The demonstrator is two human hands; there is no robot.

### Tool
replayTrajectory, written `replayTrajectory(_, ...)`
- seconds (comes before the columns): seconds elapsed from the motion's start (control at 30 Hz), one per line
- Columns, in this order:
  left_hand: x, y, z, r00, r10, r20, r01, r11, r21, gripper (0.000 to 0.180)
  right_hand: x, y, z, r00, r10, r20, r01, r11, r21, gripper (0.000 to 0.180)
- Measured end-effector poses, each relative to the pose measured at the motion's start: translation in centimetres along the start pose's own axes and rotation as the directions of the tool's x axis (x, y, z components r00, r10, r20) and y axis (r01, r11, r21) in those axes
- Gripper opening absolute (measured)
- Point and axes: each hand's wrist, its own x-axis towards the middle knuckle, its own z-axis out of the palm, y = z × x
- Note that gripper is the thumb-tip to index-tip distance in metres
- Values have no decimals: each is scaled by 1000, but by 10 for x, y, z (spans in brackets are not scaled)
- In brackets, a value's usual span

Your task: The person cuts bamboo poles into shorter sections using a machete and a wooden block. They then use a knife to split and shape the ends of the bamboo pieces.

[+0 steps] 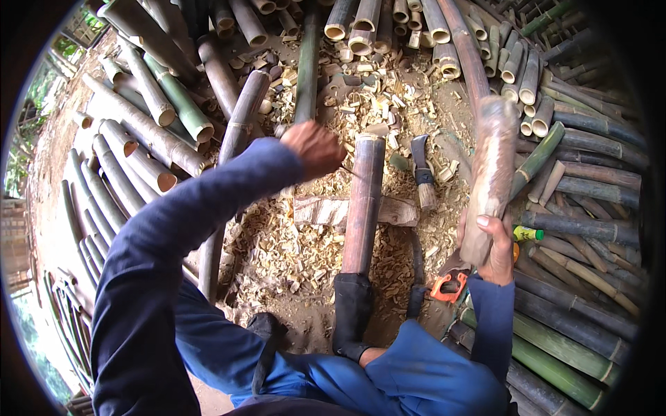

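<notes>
My left hand (313, 149) is closed in a fist round a thin chisel (348, 170), whose handle is mostly hidden. The slim metal tip reaches the side of a brown bamboo pole (366, 201), below its upper end. In my right hand (494, 251) is a thick wooden mallet (491, 163), raised upright to the right and blurred by motion. A rough wooden block (322, 211) lies crosswise under the pole. My black-covered foot (352, 312) is at the pole's near end.
Right of the pole lie a short blade with a wooden handle (424, 177), a long dark blade (417, 260) and an orange-handled saw (449, 286). Wood shavings (277, 253) cover the ground. Bamboo poles (590, 152) are stacked right, left and behind. A green-capped bottle (528, 234) sits among them.
</notes>
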Motion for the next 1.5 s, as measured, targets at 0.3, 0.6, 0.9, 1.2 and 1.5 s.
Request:
replayTrajectory(0.3, -85, 65, 127, 905, -228, -360, 18, 865, -502, 33, -21, 29, -11, 979, 201, 19, -199, 977, -71, 39)
replayTrajectory(0.6, -91, 66, 125, 950, -209, -231, 58, 847, -528, 31, -22, 30, 3, 966, 247, 79, -231, 958, -168, 50)
replayTrajectory(0.9, -93, 67, 125, 946, -206, -251, 42, 844, -535, 21, -5, 40, 5, 935, 24, 355, 145, 885, -441, 66)
replayTrajectory(1.2, -83, 63, 147, 919, -251, -303, 100, 894, -436, 13, -5, 27, 26, 514, -71, 855, 857, 79, -509, 75)
replayTrajectory(1.5, -87, 66, 148, 921, -269, -281, 140, 904, -405, 10, 30, 66, 26, 65, 121, 991, 968, -248, -33, 65)
